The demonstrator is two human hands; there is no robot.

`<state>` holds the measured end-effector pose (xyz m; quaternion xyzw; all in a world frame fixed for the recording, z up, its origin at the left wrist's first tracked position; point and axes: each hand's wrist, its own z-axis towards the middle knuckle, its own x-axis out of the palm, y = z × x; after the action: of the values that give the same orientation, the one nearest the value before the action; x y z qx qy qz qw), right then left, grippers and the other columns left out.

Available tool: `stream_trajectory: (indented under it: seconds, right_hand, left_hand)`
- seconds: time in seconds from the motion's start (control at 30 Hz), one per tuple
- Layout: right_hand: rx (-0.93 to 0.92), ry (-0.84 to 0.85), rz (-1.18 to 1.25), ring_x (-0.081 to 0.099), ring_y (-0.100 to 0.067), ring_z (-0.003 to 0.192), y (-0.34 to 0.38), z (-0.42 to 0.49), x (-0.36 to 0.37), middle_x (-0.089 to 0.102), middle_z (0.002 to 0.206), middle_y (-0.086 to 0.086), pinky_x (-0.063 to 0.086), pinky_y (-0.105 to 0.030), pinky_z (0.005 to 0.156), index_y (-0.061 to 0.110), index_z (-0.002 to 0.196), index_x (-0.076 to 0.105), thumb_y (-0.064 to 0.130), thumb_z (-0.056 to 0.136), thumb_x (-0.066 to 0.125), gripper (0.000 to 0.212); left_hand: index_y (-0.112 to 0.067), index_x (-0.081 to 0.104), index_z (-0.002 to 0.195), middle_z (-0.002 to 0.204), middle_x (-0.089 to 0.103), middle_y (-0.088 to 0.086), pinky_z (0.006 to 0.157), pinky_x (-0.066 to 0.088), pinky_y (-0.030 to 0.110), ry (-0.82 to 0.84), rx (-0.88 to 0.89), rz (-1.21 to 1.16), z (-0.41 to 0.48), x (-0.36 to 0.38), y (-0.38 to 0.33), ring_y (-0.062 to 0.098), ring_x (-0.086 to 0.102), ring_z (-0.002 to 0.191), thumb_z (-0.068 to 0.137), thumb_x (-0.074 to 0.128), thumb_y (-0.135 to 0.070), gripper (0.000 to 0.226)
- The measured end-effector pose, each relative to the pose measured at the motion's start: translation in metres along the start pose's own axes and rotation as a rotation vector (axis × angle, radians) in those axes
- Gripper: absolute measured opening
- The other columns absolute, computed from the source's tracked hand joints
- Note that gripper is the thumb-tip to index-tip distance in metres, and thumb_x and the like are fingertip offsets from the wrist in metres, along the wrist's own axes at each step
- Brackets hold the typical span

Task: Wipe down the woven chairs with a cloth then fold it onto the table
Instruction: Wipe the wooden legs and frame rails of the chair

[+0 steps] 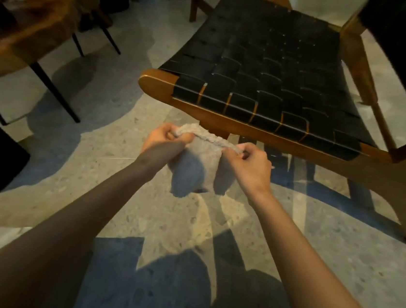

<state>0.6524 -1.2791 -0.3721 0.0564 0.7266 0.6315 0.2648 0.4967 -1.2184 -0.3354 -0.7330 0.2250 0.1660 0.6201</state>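
Right now both hands hold the cloth (197,163) up over the floor (337,257), just in front of the chair (268,85) seat's front edge. Left hand (163,138) pinches the cloth's top-left corner w/ curled fingers; right hand (251,163) pinches the top-right corner same way. Top hem is stretched betw. them, rest hangs down in loose folds, not touching floor. Chair has black woven straps on a wood frame. Wood table (26,32) stands far left, well apart from the cloth.
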Motion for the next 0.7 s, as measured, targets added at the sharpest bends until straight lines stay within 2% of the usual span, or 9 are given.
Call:
stream_trajectory:
  seconds: [0.07, 0.1, 0.17, 0.27, 0.37, 0.47, 0.57, 0.63, 0.7]
  right_hand:
    - [0.127, -0.019, 0.147, 0.054, -0.006, 0.078, 0.001, 0.007, 0.006, 0.058, 0.082, 0.008, 0.043, -0.023, 0.071, 0.028, 0.082, 0.055, 0.025, 0.087, 0.066, 0.012]
    - [0.175, -0.050, 0.227, 0.055, -0.008, 0.081, 0.001, 0.010, 0.010, 0.059, 0.086, 0.006, 0.044, -0.025, 0.075, 0.026, 0.087, 0.056, 0.022, 0.086, 0.067, 0.011]
    - [0.236, -0.131, 0.384, 0.054, -0.005, 0.081, 0.004, 0.013, 0.018, 0.058, 0.086, 0.009, 0.043, -0.025, 0.078, 0.027, 0.089, 0.054, 0.017, 0.085, 0.068, 0.017]
    - [0.174, -0.241, 0.533, 0.055, -0.002, 0.079, 0.006, 0.012, 0.032, 0.056, 0.088, 0.011, 0.044, -0.012, 0.068, 0.026, 0.094, 0.045, 0.008, 0.084, 0.067, 0.029]
    - [0.118, -0.325, 0.682, 0.060, 0.003, 0.082, 0.002, 0.006, 0.045, 0.058, 0.093, 0.011, 0.046, -0.003, 0.064, 0.021, 0.106, 0.040, 0.007, 0.083, 0.070, 0.040]
    - [0.050, -0.359, 0.603, 0.061, -0.002, 0.089, 0.000, 0.004, 0.055, 0.062, 0.094, 0.008, 0.051, -0.015, 0.081, 0.011, 0.109, 0.055, 0.018, 0.086, 0.069, 0.028]
    - [0.038, -0.348, 0.600, 0.058, -0.005, 0.100, 0.000, 0.004, 0.064, 0.063, 0.104, 0.001, 0.051, -0.026, 0.095, 0.002, 0.120, 0.059, 0.030, 0.088, 0.066, 0.043]
    - [0.002, -0.377, 0.564, 0.061, -0.002, 0.092, -0.003, 0.006, 0.070, 0.068, 0.096, 0.004, 0.052, -0.018, 0.086, 0.007, 0.107, 0.066, 0.032, 0.090, 0.063, 0.030]
    - [-0.055, -0.413, 0.487, 0.060, 0.002, 0.077, -0.006, 0.007, 0.077, 0.066, 0.080, 0.009, 0.048, -0.010, 0.071, 0.014, 0.092, 0.066, 0.030, 0.094, 0.058, 0.019]
  left_hand:
    - [-0.016, 0.053, 0.121, 0.108, 0.058, 0.003, 0.086, 0.047, 0.032, -0.023, -0.004, -0.009, 0.010, 0.001, -0.001, 0.020, 0.054, 0.107, 0.089, 0.059, -0.037, 0.038]
    - [-0.015, 0.052, 0.124, 0.113, 0.057, 0.005, 0.088, 0.045, 0.033, -0.031, -0.003, -0.013, 0.013, 0.002, -0.002, 0.021, 0.053, 0.109, 0.090, 0.059, -0.036, 0.040]
    - [-0.015, 0.052, 0.122, 0.107, 0.055, 0.003, 0.078, 0.041, 0.027, -0.059, 0.013, -0.053, 0.019, 0.009, -0.001, 0.017, 0.051, 0.099, 0.091, 0.058, -0.035, 0.037]
    - [-0.022, 0.049, 0.109, 0.087, 0.050, -0.008, 0.063, 0.039, 0.017, -0.124, 0.031, -0.233, 0.023, 0.021, 0.000, 0.004, 0.049, 0.078, 0.091, 0.059, -0.028, 0.021]
    - [-0.029, 0.040, 0.108, 0.093, 0.051, -0.012, 0.069, 0.044, 0.015, -0.156, 0.055, -0.455, 0.021, 0.031, 0.002, 0.002, 0.052, 0.085, 0.089, 0.063, -0.020, 0.031]
    - [-0.028, 0.046, 0.108, 0.108, 0.060, -0.004, 0.082, 0.051, 0.021, -0.146, 0.114, -0.575, 0.016, 0.037, 0.009, 0.009, 0.059, 0.101, 0.089, 0.064, -0.016, 0.029]
    - [-0.021, 0.049, 0.127, 0.124, 0.054, -0.007, 0.093, 0.048, 0.019, -0.044, 0.214, -0.558, 0.014, 0.040, 0.015, 0.005, 0.053, 0.112, 0.092, 0.060, -0.016, 0.037]
    - [-0.014, 0.039, 0.141, 0.136, 0.048, -0.003, 0.094, 0.045, 0.016, 0.022, 0.250, -0.485, 0.016, 0.040, 0.018, 0.006, 0.047, 0.120, 0.095, 0.055, -0.020, 0.049]
    - [-0.009, 0.039, 0.140, 0.136, 0.051, 0.006, 0.099, 0.047, 0.029, 0.079, 0.309, -0.380, 0.017, 0.043, 0.022, 0.015, 0.050, 0.122, 0.097, 0.050, -0.023, 0.046]
